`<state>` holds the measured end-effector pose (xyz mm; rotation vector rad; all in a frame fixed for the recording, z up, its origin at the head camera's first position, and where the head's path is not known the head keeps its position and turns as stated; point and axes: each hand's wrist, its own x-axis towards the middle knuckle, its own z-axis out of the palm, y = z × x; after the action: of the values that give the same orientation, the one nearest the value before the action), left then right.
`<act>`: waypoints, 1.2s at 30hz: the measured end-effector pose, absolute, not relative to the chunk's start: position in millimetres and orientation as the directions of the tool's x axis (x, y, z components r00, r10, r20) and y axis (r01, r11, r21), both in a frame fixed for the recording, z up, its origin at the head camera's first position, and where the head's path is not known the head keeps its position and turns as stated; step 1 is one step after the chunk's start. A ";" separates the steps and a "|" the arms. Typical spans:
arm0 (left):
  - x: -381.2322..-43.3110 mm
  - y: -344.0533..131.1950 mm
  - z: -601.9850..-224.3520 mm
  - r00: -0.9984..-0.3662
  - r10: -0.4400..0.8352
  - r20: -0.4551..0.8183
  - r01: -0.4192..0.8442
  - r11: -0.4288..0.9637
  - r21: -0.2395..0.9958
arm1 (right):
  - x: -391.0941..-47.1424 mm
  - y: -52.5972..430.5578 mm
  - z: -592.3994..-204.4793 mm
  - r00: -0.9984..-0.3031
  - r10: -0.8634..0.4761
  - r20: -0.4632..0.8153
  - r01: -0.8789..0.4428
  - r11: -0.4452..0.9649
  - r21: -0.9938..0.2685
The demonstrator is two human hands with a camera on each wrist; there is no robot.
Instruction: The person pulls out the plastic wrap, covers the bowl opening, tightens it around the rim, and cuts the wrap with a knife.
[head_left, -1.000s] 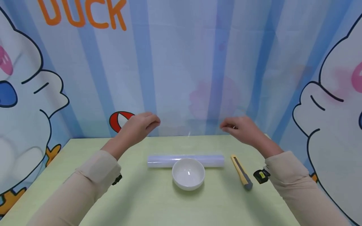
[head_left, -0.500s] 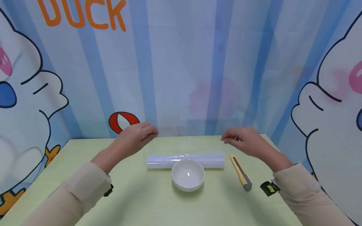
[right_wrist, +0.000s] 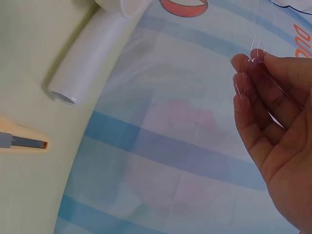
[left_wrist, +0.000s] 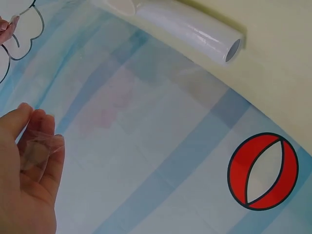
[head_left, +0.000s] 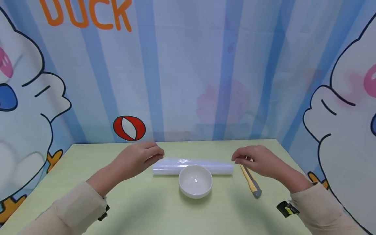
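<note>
My left hand (head_left: pixel 133 161) and right hand (head_left: pixel 261 160) hover apart over the table, palms down, thumbs against fingers. Each pinches an edge of clear cling film (left_wrist: pixel 41 146); in the left wrist view, some lies crumpled between thumb and fingers. Glints of the same film show at the right fingertips in the right wrist view. Between the hands, the stretched sheet is nearly invisible. Below lies the cling film roll (head_left: pixel 222 167), crosswise on the table. A white bowl (head_left: pixel 195 182) stands upright just in front of it, overlapping the roll's middle in the head view.
A yellow and grey utility knife (head_left: pixel 252 183) lies right of the bowl, its far end hidden under my right hand. The pale green table (head_left: pixel 188 215) ends at a blue striped backdrop (head_left: pixel 188 71) printed with cartoon figures.
Both hands have come down and nearer from in front of the backdrop, still pinching the film. My right hand now covers the knife's far end. Bowl, roll and knife have stayed put.
</note>
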<state>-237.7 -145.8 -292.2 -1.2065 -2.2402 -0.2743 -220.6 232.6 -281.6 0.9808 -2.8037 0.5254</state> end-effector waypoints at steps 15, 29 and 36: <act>-218.6 -149.1 -312.0 -0.340 0.731 0.591 0.859 0.497 -0.121 | -202.5 238.2 -299.8 -0.775 -0.603 0.190 -0.628 0.702 -0.335; -206.9 -152.3 -327.5 -0.328 0.765 0.554 0.874 0.468 -0.128 | -190.9 238.5 -312.4 -0.757 -0.639 0.134 -0.636 0.676 -0.373; -199.7 -152.7 -340.1 -0.338 0.787 0.516 0.884 0.454 -0.113 | -187.1 239.2 -325.3 -0.739 -0.662 0.126 -0.655 0.661 -0.366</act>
<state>-199.7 -152.7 -340.1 -1.3942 -2.2031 -0.2550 -187.1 239.2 -325.3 1.1420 -2.8793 0.6228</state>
